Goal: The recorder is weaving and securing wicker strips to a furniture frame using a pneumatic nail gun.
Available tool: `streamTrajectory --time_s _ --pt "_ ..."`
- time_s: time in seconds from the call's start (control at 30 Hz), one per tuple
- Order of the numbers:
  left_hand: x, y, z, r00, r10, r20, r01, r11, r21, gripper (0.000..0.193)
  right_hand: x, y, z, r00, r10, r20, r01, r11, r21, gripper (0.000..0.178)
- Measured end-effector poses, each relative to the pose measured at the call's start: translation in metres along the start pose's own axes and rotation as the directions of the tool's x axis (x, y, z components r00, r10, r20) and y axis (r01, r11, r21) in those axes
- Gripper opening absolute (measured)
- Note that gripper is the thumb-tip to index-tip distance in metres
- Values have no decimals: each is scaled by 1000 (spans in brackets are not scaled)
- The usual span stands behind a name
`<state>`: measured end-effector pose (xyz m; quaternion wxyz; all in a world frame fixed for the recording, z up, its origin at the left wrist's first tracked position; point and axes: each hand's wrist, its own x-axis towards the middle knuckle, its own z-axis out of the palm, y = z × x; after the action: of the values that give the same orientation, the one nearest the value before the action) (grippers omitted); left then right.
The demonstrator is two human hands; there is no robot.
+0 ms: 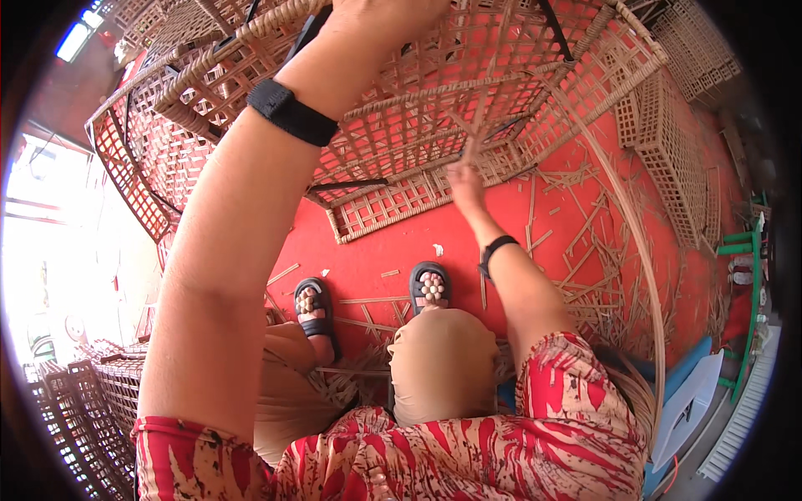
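A large basket frame (372, 213) of brown woven strips on black metal bars stands tilted before me. My left hand (388, 12) reaches to its upper part; the top edge of the picture cuts off its fingers, so its grip is hidden. Lower and to the right, my right hand (465, 182) is closed around brown weaving strips (479, 117) that stick up in front of the latticed panel. Motion blurs its fingers a little. A long curved strip (614, 179) runs from the frame down past my right arm.
Cut strip scraps (585, 242) litter the red floor (368, 259). More lattice baskets stand at the right (668, 159) and lower left (83, 409). A green metal rack (756, 284) and a white plastic piece (689, 405) are at the far right. My sandalled feet (430, 285) are below the frame.
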<state>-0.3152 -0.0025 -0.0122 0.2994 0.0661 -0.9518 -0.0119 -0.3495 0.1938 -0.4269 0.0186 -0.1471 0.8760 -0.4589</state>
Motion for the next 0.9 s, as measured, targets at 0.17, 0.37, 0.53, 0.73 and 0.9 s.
streamTrajectory --time_s 0.17,0.37,0.53,0.73,0.9 --pt "-1 -7 -5 1000 -4 30 3 1000 27 49 -56 -117 57 785 -269 558 250 962 113 18" --pt "-4 -2 3 996 52 -71 -56 997 -47 46 -57 -55 16 474 -729 493 880 381 -283 26" --pt "-6 9 -13 999 32 5 -31 999 -40 45 -99 -23 28 745 116 657 -478 779 405 17" --pt "-3 -4 6 994 55 -93 -53 998 22 47 -169 -52 60 386 -30 922 -827 431 361 17" --pt "1 -6 7 994 59 -92 -58 998 14 47 -146 10 42 695 -123 708 401 884 -240 17"
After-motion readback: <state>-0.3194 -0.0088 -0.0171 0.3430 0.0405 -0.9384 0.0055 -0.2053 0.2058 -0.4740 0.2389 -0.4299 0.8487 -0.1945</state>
